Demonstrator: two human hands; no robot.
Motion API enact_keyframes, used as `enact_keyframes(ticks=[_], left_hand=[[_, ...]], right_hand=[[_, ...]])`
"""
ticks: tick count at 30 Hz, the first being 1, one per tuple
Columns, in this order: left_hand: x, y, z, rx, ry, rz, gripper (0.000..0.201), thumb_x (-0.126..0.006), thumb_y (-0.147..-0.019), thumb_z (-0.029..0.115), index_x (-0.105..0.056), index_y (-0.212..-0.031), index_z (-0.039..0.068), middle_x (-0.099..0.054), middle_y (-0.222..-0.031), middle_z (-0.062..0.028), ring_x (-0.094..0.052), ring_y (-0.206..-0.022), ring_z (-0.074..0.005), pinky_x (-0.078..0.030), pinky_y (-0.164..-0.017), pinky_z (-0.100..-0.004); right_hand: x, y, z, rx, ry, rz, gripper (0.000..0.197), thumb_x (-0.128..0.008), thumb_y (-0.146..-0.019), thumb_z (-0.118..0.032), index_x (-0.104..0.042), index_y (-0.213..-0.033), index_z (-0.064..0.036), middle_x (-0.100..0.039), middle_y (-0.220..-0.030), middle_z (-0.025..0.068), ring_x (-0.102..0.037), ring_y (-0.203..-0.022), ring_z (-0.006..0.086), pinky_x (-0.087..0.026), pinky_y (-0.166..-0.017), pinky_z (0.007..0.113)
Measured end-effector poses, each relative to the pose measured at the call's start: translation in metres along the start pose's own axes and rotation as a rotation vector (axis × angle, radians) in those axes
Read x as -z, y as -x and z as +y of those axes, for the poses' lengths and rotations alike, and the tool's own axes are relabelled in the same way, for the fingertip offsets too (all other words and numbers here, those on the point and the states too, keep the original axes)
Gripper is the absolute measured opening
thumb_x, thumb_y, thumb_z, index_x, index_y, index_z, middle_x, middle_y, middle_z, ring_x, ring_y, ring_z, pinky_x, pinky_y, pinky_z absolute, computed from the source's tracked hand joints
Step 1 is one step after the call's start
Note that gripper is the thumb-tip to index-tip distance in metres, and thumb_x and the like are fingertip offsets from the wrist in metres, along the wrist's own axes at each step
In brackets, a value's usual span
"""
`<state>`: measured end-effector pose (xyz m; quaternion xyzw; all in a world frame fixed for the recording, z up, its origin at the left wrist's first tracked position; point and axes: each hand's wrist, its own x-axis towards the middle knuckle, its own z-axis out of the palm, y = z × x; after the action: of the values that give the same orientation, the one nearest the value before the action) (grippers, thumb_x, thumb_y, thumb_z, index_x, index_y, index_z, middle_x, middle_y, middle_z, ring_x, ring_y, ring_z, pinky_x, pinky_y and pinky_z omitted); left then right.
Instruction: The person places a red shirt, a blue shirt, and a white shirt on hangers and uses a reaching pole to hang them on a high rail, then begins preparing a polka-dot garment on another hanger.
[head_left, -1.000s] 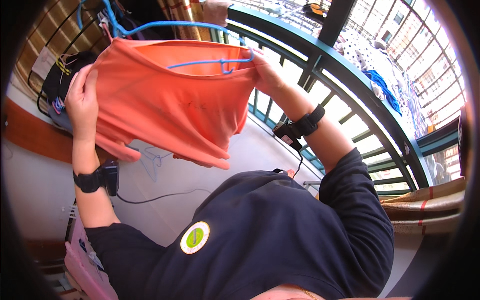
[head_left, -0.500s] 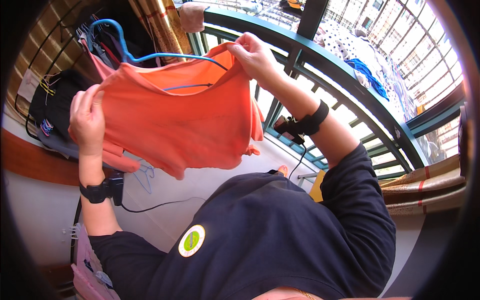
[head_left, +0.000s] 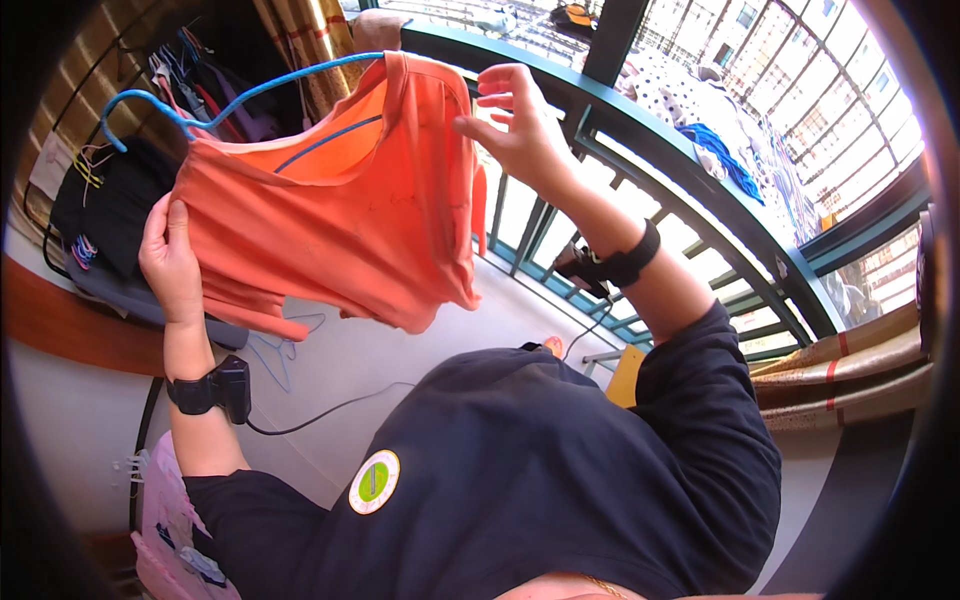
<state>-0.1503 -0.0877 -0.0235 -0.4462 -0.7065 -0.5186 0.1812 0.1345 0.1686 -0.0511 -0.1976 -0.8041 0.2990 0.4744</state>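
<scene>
Person's L hand [head_left: 172,262] is closed on the L edge of a bright orange, soft-fabric garment [head_left: 320,225], cloth pinched btwn thumb & fingers. R hand [head_left: 520,130] is open, fingers curved & spread, just beside the garment's R shoulder; can't tell if the thumb tip touches it. Garment is held up in mid-air in front of the person, wide neckline facing up. A bright blue, slim clothes hanger [head_left: 300,70] runs into its R shoulder; hook sticks out at upper L, & part of the lower bar shows thru the neck opening.

Both wrists wear black straps w/ small boxes; a thin black cord [head_left: 340,403] trails from the L one. Person has on a dark navy short-sleeved tee [head_left: 560,470] w/ a round green-and-white badge [head_left: 375,482].

Below the garment, near the pale floor [head_left: 320,440], a light blue thin hanger [head_left: 275,362]. Far L: a pile of dark clothes [head_left: 115,205]. Upper R: a curved-looking teal window frame [head_left: 690,155], w/ a white, black-dotted cloth [head_left: 665,90] & crumpled blue cloth [head_left: 735,170] beyond.
</scene>
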Motion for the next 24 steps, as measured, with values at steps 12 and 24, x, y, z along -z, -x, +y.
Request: enact_keyframes(ticks=[12, 24], left_hand=[[0.010, 0.008, 0.002, -0.041, 0.005, -0.115, 0.027, -0.050, -0.093, 0.020, -0.059, -0.103, -0.003, -0.062, -0.095, -0.0039, -0.053, -0.088, -0.0107, -0.041, -0.082, -0.0227], [-0.005, 0.013, 0.015, -0.173, 0.059, -0.218, 0.017, -0.053, -0.091, 0.014, -0.059, -0.096, -0.001, -0.058, -0.086, -0.0043, -0.053, -0.081, -0.0130, -0.041, -0.077, -0.0226]], right_hand=[[0.026, 0.006, -0.028, 0.093, -0.197, -0.193, 0.018, -0.056, -0.088, -0.014, -0.055, -0.105, -0.0086, -0.051, -0.078, -0.0015, -0.051, -0.072, 0.0064, -0.044, -0.067, 0.021], [0.035, 0.019, -0.032, -0.134, -0.371, -0.346, 0.021, -0.055, -0.091, -0.020, -0.057, -0.094, 0.0002, -0.053, -0.082, -0.0021, -0.048, -0.079, 0.0047, -0.042, -0.071, 0.021]])
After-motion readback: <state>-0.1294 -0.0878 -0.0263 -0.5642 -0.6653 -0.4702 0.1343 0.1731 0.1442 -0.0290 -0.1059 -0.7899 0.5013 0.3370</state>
